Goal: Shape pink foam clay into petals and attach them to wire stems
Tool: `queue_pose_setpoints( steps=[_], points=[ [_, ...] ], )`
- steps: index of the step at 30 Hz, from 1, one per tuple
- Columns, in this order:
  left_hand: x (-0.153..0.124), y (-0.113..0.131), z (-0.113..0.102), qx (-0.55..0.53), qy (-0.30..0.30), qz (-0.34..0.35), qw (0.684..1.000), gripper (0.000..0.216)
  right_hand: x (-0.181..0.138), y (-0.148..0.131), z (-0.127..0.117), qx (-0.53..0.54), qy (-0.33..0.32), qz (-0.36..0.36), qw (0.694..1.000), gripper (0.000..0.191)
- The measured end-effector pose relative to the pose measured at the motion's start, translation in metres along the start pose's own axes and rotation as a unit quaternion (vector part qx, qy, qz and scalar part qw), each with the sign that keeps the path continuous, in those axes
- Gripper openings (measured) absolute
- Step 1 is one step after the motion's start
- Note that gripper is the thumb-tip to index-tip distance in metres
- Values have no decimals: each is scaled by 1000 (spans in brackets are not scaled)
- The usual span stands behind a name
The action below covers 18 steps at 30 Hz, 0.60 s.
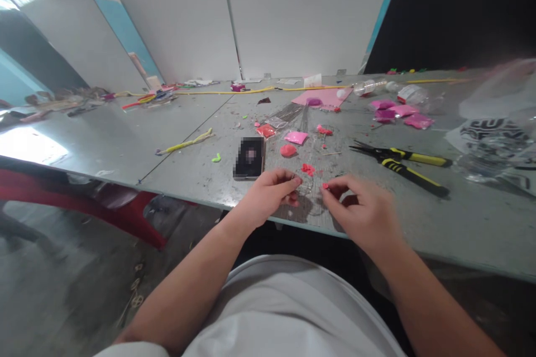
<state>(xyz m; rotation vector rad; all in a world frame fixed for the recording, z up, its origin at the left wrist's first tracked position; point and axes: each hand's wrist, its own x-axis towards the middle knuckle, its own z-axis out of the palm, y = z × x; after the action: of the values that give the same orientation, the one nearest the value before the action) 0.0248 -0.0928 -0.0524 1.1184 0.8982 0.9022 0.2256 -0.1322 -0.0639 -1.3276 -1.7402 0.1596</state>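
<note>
My left hand (pixel 270 192) is closed in a pinch near the table's front edge, on what looks like a thin bent wire (pixel 307 185). Facing it, my right hand (pixel 364 206) pinches a small red bit of modelling clay (pixel 325 185) between thumb and forefinger. Just beyond the fingertips lies a cluster of small red clay pieces (pixel 308 169). A rounded lump of red clay (pixel 288 150) sits farther back, near a thin stick (pixel 331 153). Left of the lump is a dark phone (pixel 250 159), its screen blurred out.
Long-nose pliers (pixel 402 164) with yellow-black handles lie at right, beside a clear plastic bag (pixel 494 128). Pink packets (pixel 402 111), a plastic bottle (pixel 371 87) and a pink sheet (pixel 326 97) with thin wires are farther back. A yellow twisted strand (pixel 186 142) lies left.
</note>
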Motion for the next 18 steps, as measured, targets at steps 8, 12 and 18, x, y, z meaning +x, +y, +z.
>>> queue_pose_setpoints(
  steps=[8, 12, 18],
  points=[
    [-9, 0, -2, -5, -32, -22, 999, 32, 6, -5, 7, 22, 2, -23, 999, 8],
    [-8, -1, -3, -18, -31, -22, 999, 30, 6, -4, 6, 24, -7, -9, 1000, 7],
    [-8, 0, -5, -30, -29, -41, 998, 30, 6, -5, 6, 6, -8, -25, 1000, 8]
  ],
)
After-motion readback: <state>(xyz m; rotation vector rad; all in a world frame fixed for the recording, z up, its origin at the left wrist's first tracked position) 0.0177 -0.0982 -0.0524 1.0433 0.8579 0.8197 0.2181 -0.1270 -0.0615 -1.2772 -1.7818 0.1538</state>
